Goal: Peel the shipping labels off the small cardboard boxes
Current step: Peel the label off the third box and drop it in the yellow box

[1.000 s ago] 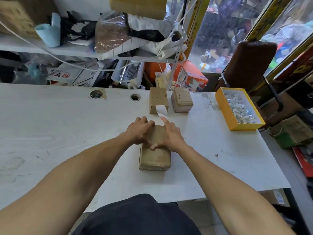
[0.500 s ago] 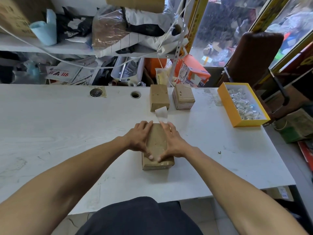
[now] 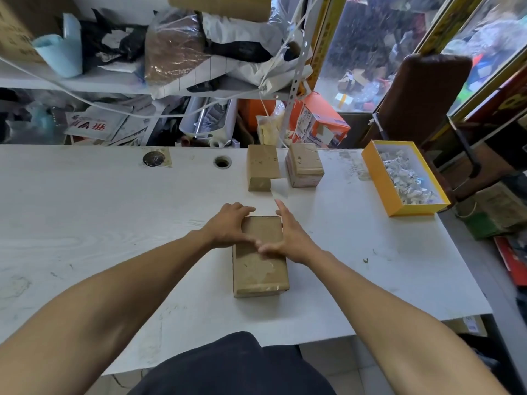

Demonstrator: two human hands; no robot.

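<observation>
Near box (image 3: 259, 260) flat on table (image 3: 114, 218), both hands on far end. Left hand (image 3: 228, 228) spread loose over far-left corner, pinning box, not clamped. Right hand (image 3: 285, 238) at right edge, thumbs almost meeting on top. White strip (image 3: 279, 188) beyond right fingertips, probably label pinched there; contact unclear. Advice: press down with left, pull strip low and slow, away from pinning hand. Two boxes (image 3: 262, 166) wait beyond fingertips.

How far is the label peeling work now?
Done, it seems: the yellow tray holds crumpled scraps, perhaps peeled labels. In hand: both hands, left hand and right hand, rest on the near box. Left: two far boxes, whose labels I cannot see.
</observation>
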